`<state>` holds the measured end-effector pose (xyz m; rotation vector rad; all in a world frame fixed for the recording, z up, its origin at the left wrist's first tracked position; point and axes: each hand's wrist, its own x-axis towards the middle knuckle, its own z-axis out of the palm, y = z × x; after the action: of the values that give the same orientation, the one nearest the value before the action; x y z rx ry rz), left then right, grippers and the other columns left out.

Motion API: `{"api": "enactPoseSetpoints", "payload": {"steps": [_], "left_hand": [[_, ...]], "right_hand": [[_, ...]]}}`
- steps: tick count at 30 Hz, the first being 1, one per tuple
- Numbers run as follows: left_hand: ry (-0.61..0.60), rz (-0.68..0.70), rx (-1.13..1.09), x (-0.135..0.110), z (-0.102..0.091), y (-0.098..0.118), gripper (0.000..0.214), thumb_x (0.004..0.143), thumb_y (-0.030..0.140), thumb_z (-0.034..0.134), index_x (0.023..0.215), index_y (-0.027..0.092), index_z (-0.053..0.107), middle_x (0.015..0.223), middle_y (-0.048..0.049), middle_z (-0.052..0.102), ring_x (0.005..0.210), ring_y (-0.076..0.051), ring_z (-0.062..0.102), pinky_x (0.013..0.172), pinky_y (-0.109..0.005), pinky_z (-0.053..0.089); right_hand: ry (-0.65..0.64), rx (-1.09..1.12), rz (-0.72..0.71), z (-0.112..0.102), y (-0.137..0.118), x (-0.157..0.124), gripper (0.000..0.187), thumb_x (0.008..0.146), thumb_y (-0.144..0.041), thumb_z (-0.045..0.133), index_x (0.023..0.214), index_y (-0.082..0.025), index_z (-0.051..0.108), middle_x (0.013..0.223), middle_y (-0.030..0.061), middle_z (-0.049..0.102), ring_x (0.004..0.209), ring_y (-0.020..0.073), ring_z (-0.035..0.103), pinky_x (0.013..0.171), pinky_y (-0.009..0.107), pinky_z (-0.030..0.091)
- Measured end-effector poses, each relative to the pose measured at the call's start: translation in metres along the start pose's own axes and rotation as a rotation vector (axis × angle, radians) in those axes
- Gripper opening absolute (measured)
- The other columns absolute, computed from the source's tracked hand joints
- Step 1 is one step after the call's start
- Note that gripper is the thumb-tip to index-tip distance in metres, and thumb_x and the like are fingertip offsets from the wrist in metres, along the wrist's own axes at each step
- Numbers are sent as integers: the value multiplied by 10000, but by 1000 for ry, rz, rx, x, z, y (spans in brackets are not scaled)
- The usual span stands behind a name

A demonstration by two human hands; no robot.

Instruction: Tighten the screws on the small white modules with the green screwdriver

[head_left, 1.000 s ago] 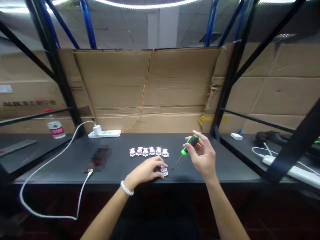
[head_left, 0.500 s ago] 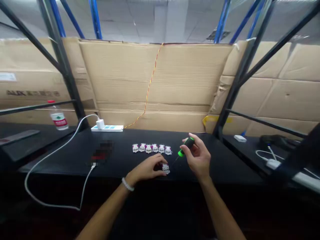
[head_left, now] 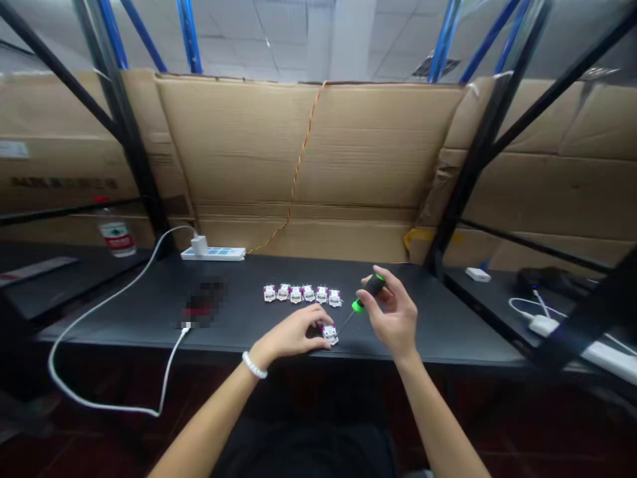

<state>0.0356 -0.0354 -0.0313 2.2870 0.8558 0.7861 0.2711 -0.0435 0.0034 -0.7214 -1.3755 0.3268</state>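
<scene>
Near the table's front edge, my left hand point(head_left: 306, 332) is closed on a small white and purple part point(head_left: 330, 334), thumb on its near side and fingers behind. My right hand point(head_left: 393, 309) grips a screwdriver point(head_left: 371, 289) with a black and green handle. Its thin shaft slants down to the left, and the tip is at the right side of the part; whether it touches cannot be made out. Behind my hands, several similar white and purple parts point(head_left: 296, 294) form a row on the black table point(head_left: 239, 325).
A white power strip point(head_left: 219, 253) with a charger point(head_left: 199, 245) lies at the back left. Its white cable point(head_left: 94, 309) loops past the front edge to a blurred dark device point(head_left: 204, 302). Cardboard point(head_left: 239, 153) walls the back, and black metal posts point(head_left: 142, 159) flank the table.
The screwdriver and my right hand have shifted slightly left and down, its tip closer to the held part. My left hand stays almost still.
</scene>
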Motion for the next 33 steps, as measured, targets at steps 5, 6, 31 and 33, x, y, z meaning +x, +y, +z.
{"api": "enactPoseSetpoints", "payload": {"steps": [5, 6, 31, 33], "left_hand": [[10, 13, 4, 0, 1, -1, 373, 885, 391, 863, 1182, 207, 731, 1151, -73, 687, 982, -222, 665, 897, -343, 546], [11, 11, 7, 0, 1, -1, 372, 888, 391, 860, 1186, 208, 730, 1152, -73, 686, 978, -221, 664, 894, -343, 547], [8, 17, 5, 1, 2, -2, 375, 884, 388, 862, 1184, 207, 728, 1142, -68, 678, 971, -216, 656, 894, -337, 548], [10, 19, 9, 1, 2, -2, 375, 885, 386, 861, 1185, 206, 727, 1141, -69, 679, 974, -216, 655, 898, -338, 548]], "right_hand": [[-6, -123, -96, -1, -1, -1, 481, 884, -392, 850, 1327, -257, 721, 1081, 65, 780, 874, 212, 763, 810, 381, 685], [-4, -150, -122, -1, 0, -1, 472, 889, -387, 847, 1326, -260, 723, 1085, 64, 770, 874, 208, 752, 805, 371, 677], [54, -344, -304, 1, -6, 5, 449, 921, -405, 821, 1326, -242, 714, 914, 34, 674, 718, 172, 616, 694, 329, 595], [61, -352, -326, 1, -7, 5, 450, 917, -390, 829, 1326, -242, 714, 922, 34, 678, 716, 170, 611, 691, 324, 589]]}}
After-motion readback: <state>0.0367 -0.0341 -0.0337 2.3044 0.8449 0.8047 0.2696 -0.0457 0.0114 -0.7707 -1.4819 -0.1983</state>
